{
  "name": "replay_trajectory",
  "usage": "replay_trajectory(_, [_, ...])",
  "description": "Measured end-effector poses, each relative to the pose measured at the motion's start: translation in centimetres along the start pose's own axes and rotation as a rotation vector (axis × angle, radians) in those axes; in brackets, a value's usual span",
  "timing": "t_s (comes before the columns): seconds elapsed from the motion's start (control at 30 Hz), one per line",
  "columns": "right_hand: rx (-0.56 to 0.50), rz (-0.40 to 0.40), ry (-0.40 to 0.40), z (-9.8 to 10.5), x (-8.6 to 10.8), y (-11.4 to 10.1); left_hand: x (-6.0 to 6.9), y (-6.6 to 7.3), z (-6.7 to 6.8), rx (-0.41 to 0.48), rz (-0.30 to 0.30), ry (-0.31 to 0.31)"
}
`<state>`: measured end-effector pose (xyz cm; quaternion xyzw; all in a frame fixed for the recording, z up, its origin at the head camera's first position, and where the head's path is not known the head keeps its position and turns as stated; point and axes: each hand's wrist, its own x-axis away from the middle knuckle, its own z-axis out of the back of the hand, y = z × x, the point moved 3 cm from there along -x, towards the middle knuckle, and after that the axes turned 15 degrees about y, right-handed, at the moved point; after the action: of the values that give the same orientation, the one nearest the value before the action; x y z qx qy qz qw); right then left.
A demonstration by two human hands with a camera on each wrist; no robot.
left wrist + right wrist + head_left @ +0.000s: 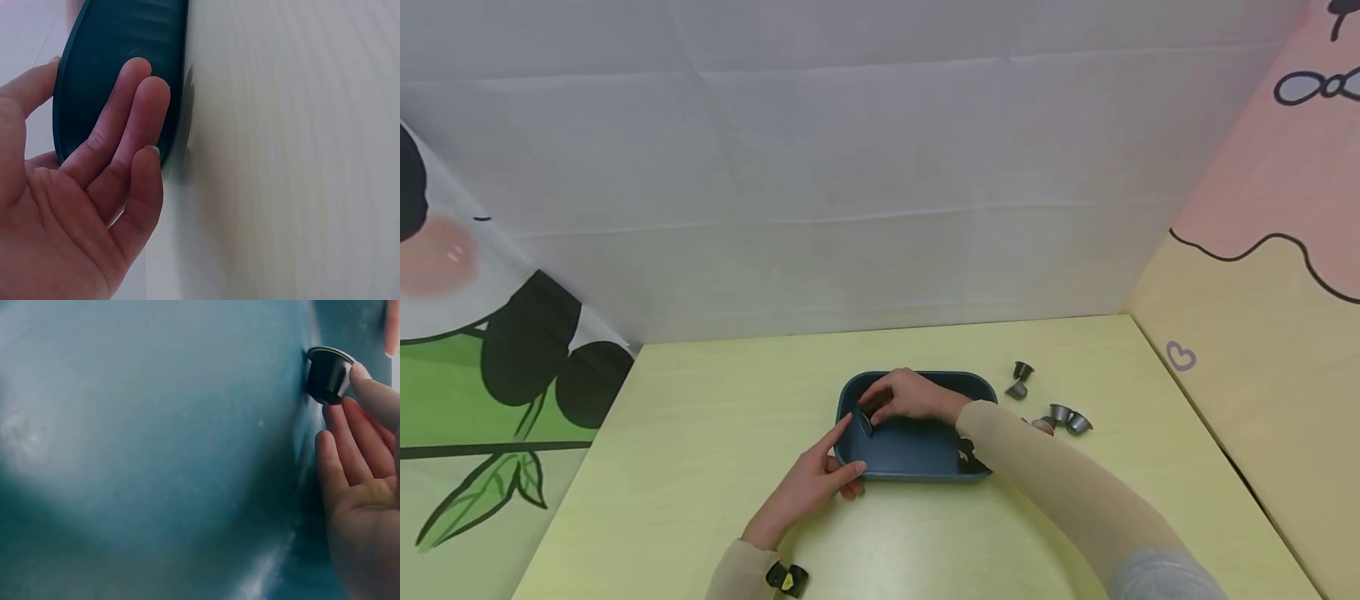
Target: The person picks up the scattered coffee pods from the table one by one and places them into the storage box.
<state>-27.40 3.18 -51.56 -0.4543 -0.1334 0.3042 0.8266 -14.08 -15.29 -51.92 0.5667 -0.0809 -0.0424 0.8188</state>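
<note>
A dark blue-green tray (902,454) lies on the table. At its front left corner my left hand (812,479) holds it, with the thumb at the rim and several fingers (147,109) against the outer wall. My right hand (913,394) reaches inside the tray near its left wall. Between its thumb and fingers it pinches a dark coffee capsule (328,375), whose rim is close to or touching the wall. In the head view the right hand partly hides this capsule.
Right of the tray, two capsules (1019,380) lie close together. Several more capsules (1062,417) cluster nearer the right sleeve, one partly hidden by it. A white cloth wall (880,275) rises behind the table (722,408). Small black devices (787,579) sit at the wrists.
</note>
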Motion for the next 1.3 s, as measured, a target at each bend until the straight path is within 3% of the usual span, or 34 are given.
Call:
replay_trajectory(0.3, [-0.116, -0.012, 0.013, 1.4, -0.1, -1.3, 0.1, 0.1, 0.2, -0.014, 0.013, 0.019])
replay_trajectory(0.63, [-0.163, 0.068, 0.07, 5.0, 0.6, -3.6, 0.3, -0.2, 0.0, 0.0, 0.02, 0.057])
replay_trajectory(0.9, [-0.12, 0.055, 0.169, 9.1, 3.3, -4.0, 0.4, 0.1, -0.6, 0.004, 0.021, 0.066])
replay_trajectory(1.1, [-0.133, -0.045, 0.249, 11.7, 6.3, -3.4, 0.4, 0.4, -0.9, -0.018, 0.01, 0.068])
replay_trajectory(1.3, [-0.17, -0.106, 0.274, 13.0, 10.1, -1.9, 0.5, 0.3, -0.9, -0.047, 0.01, 0.067])
